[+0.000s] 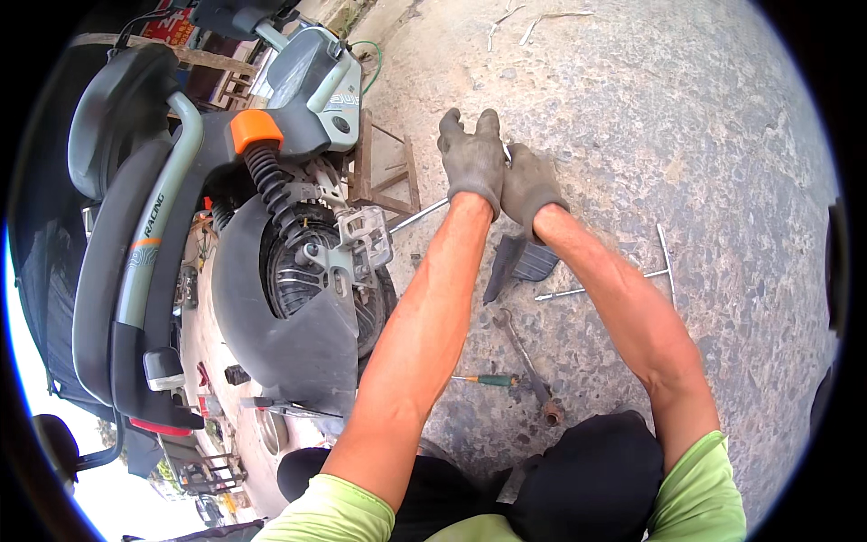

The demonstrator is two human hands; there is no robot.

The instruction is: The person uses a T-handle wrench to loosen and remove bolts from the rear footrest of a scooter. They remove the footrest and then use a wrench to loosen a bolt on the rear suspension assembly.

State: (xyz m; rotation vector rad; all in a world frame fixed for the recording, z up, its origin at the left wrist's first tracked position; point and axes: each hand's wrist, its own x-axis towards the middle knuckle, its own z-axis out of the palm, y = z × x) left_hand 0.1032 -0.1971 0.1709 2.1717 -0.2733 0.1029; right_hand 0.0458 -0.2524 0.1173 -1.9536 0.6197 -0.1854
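Both my hands wear grey-brown work gloves and meet just right of the scooter [307,348]. My left hand [471,158] is bent over a thin metal rod [420,217], whose shaft runs toward the scooter's rear wheel. The rod's far end is hidden near the footpeg bracket [364,237]. Against the left hand, my right hand [531,185] is closed, its fingers mostly hidden. A small bright metal bit shows between the gloves. Below the right wrist lies a black ribbed plastic piece [535,262], partly covered by my arm.
A T-shaped wrench [623,282] lies on the rough concrete to the right. Nearer me are a steel wrench with a rusty end [526,359] and a green-handled screwdriver [492,380]. A wooden frame [408,172] stands beside the scooter. Plastic scraps [533,27] lie farther off.
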